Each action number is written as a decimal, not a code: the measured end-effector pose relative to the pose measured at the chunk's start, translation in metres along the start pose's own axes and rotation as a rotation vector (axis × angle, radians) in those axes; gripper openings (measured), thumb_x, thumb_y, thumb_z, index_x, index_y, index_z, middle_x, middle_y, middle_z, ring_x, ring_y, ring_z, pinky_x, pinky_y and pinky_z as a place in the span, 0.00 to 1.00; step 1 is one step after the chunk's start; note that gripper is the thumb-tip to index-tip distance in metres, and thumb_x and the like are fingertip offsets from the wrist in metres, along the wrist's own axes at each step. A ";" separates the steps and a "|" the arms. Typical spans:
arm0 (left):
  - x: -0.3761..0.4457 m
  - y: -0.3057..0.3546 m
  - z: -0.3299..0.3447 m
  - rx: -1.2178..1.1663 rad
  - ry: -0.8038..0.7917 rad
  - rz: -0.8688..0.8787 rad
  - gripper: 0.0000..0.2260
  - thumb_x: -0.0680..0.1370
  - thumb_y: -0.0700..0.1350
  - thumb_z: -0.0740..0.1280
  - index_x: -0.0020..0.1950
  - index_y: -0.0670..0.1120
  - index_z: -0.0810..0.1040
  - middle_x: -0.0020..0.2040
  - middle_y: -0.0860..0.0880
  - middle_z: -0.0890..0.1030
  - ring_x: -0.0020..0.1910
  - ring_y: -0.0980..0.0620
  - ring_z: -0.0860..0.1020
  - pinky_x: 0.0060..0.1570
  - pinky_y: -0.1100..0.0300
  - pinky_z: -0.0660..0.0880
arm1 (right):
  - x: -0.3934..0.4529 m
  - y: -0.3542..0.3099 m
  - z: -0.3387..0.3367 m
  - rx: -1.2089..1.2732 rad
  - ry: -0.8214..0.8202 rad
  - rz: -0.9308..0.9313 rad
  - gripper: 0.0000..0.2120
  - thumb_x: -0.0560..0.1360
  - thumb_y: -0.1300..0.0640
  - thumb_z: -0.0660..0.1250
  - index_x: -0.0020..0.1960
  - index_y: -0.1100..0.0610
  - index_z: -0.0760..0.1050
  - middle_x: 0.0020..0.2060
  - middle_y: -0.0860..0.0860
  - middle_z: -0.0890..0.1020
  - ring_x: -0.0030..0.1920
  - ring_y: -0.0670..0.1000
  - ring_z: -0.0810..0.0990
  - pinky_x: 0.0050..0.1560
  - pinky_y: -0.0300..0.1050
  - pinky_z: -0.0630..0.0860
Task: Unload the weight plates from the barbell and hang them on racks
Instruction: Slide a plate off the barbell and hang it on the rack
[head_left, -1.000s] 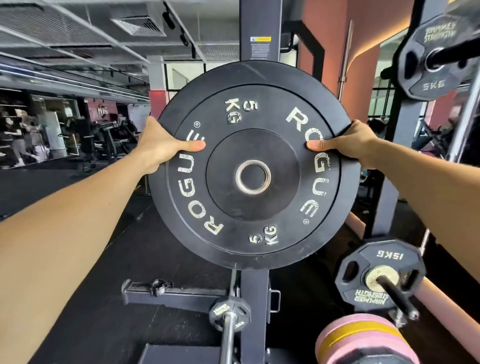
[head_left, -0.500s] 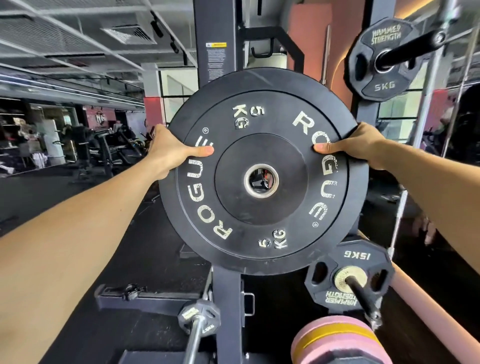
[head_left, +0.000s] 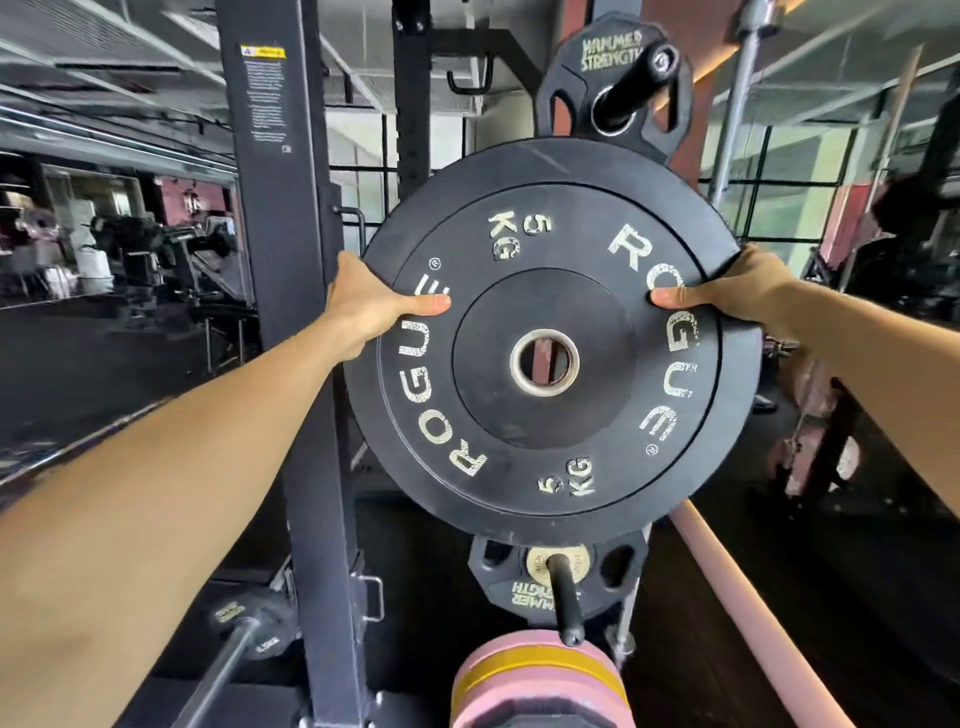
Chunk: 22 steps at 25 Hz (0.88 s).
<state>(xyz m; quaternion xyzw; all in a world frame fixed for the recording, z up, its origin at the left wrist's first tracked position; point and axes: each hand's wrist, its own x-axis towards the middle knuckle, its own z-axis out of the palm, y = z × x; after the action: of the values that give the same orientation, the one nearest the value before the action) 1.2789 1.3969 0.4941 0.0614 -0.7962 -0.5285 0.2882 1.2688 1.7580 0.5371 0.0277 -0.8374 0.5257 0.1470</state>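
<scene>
- Nearest, bottom of view: pink-and-yellow plates (head_left: 540, 675) stacked face to face, edge-on; can't tell what they're sitting on.
- Low left: barbell end (head_left: 244, 626) w/ a small dark plate on the sleeve, prob. more to unload.
- Left hand (head_left: 371, 306) grips the left rim of the ROGUE 5 kg bumper plate (head_left: 543, 332): thumb flat across the front face, fingers wrapped behind, out of sight.
- Right hand (head_left: 737, 288) mirrors it on the right rim, thumb on the lettering. Two-sided hold keeps the disc upright, facing the person, so the centre hole (head_left: 544, 362) can be sighted onto a peg.
- Plate is in the air, chest-high, off the bar, not yet on any peg; nothing passes through the hole.
- Just behind and below: lower storage peg (head_left: 563, 597) already carrying a Hammer Strength plate (head_left: 556, 574), peg tip sticking out toward the person.
- Above and behind: upper storage peg (head_left: 636, 80) w/ another Hammer Strength plate (head_left: 613, 88), room left on its outer end.
- Rack upright (head_left: 291, 260) stands left of the plate.
- Judgement: hang step underway; hole needs lining up w/ a peg.
</scene>
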 end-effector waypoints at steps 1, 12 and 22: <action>-0.002 0.004 0.014 -0.003 -0.009 0.004 0.43 0.55 0.54 0.86 0.60 0.47 0.65 0.56 0.52 0.76 0.58 0.49 0.75 0.60 0.50 0.75 | 0.004 0.008 -0.012 0.000 0.002 0.002 0.27 0.58 0.55 0.83 0.53 0.54 0.76 0.46 0.51 0.81 0.35 0.45 0.79 0.43 0.44 0.75; -0.008 0.017 0.115 -0.011 -0.003 -0.005 0.43 0.57 0.49 0.86 0.64 0.44 0.65 0.51 0.54 0.75 0.55 0.50 0.75 0.56 0.54 0.74 | 0.064 0.078 -0.069 0.018 -0.019 0.005 0.31 0.58 0.56 0.83 0.58 0.55 0.77 0.47 0.51 0.82 0.38 0.48 0.80 0.43 0.45 0.75; 0.025 -0.002 0.148 0.017 0.022 -0.033 0.41 0.58 0.50 0.85 0.62 0.45 0.65 0.53 0.53 0.76 0.54 0.51 0.76 0.53 0.56 0.73 | 0.132 0.113 -0.049 0.004 -0.076 0.000 0.41 0.47 0.49 0.86 0.58 0.55 0.78 0.47 0.51 0.84 0.43 0.52 0.84 0.44 0.47 0.80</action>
<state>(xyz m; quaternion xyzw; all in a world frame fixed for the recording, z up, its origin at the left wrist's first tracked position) 1.1807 1.5048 0.4611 0.0828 -0.7963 -0.5258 0.2875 1.1310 1.8665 0.4948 0.0480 -0.8412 0.5261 0.1152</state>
